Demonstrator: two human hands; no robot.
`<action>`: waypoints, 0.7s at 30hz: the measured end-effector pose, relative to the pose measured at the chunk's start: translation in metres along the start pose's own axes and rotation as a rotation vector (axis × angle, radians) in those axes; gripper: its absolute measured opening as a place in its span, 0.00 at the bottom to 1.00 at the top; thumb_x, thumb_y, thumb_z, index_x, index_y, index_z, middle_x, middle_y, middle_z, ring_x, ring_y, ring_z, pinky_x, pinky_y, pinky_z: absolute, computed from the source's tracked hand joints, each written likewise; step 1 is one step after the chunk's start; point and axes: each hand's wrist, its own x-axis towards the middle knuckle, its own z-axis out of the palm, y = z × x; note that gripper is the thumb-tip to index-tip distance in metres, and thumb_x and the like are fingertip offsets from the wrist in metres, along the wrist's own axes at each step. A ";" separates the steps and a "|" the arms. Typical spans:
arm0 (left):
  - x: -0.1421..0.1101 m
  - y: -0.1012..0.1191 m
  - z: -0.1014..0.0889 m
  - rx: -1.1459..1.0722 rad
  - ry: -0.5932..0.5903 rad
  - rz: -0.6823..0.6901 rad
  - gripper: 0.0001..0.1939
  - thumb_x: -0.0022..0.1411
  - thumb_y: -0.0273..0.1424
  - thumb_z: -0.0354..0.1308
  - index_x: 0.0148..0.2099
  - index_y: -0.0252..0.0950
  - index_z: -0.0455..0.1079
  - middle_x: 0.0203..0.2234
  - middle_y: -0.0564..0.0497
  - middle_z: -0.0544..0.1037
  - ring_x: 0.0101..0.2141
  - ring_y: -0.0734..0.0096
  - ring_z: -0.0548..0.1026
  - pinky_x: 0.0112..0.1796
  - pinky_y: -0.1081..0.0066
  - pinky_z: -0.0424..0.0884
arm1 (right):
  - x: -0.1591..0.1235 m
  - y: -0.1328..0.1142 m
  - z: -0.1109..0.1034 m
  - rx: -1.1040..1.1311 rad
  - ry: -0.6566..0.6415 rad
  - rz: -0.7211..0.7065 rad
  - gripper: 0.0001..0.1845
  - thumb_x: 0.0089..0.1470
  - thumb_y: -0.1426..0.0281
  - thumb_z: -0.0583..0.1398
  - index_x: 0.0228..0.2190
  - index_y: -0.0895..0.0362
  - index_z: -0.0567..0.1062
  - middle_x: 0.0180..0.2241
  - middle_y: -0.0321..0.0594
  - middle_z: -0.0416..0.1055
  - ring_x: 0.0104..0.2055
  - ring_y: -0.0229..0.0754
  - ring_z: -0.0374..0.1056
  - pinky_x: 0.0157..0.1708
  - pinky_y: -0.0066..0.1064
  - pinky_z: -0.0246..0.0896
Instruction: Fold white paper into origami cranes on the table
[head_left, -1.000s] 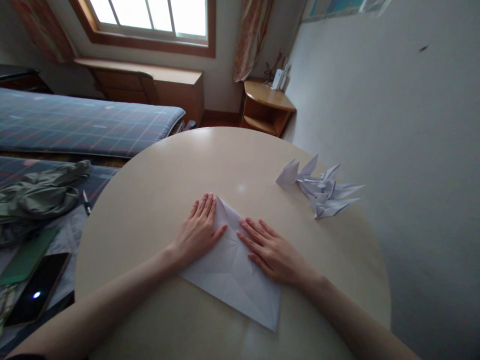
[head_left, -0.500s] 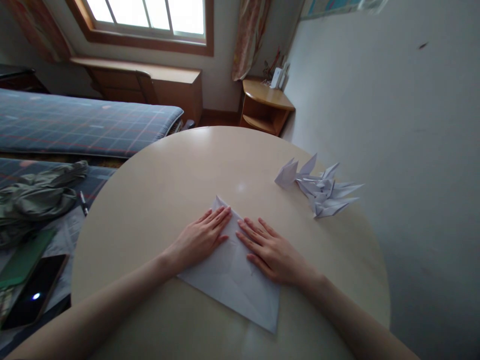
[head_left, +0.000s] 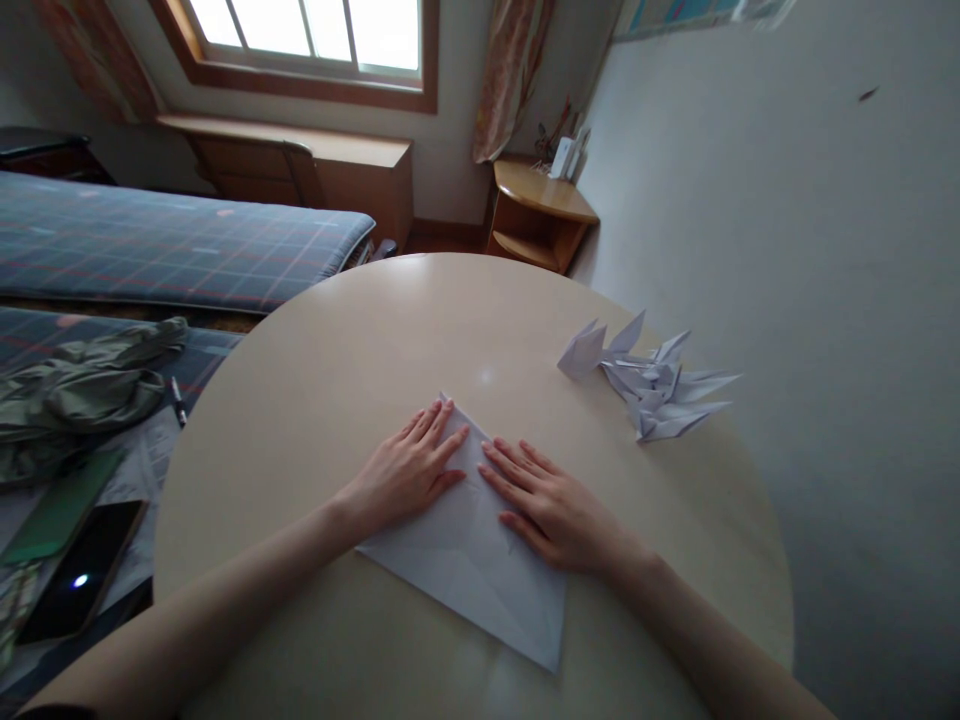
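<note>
A folded sheet of white paper (head_left: pixel 480 570) lies flat on the round cream table (head_left: pixel 300 400), its narrow tip pointing away from me. My left hand (head_left: pixel 411 468) rests on the paper's left side, fingers stretched out toward the tip. Over the right edge lies my right hand (head_left: pixel 551 505), palm down with its fingers spread. Both hands press on the paper without gripping it. Parts of both side edges are hidden under them.
Several folded white paper pieces with pointed wings (head_left: pixel 652 380) are clustered at the table's right. To the left, a phone (head_left: pixel 79 575), a green booklet (head_left: pixel 64 505), a pen (head_left: pixel 178 402) and a crumpled cloth (head_left: pixel 82 390) lie beside the table. A wall (head_left: pixel 840 300) borders the right.
My left fingers have spread and reach slightly closer to the paper's tip. My right hand stays in about the same place on the paper. The whole view has shifted slightly.
</note>
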 end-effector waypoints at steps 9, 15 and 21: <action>0.009 -0.002 -0.002 0.021 0.025 -0.088 0.28 0.68 0.41 0.39 0.62 0.26 0.55 0.60 0.40 0.59 0.59 0.61 0.58 0.56 0.64 0.58 | 0.001 -0.001 -0.003 -0.021 -0.009 -0.008 0.28 0.60 0.68 0.50 0.60 0.62 0.54 0.63 0.51 0.46 0.65 0.48 0.39 0.62 0.47 0.43; 0.012 -0.001 -0.003 0.041 0.001 -0.109 0.31 0.67 0.43 0.41 0.63 0.26 0.51 0.61 0.40 0.55 0.58 0.57 0.59 0.55 0.61 0.61 | 0.001 0.000 -0.002 0.006 0.009 -0.010 0.28 0.60 0.67 0.51 0.60 0.61 0.54 0.63 0.50 0.47 0.65 0.48 0.39 0.61 0.47 0.44; 0.011 -0.002 0.000 0.056 -0.016 -0.100 0.30 0.67 0.44 0.39 0.64 0.29 0.52 0.62 0.42 0.54 0.58 0.56 0.58 0.55 0.60 0.60 | 0.001 0.001 -0.002 0.020 -0.014 -0.007 0.29 0.59 0.67 0.51 0.60 0.61 0.54 0.63 0.50 0.46 0.65 0.48 0.39 0.61 0.47 0.43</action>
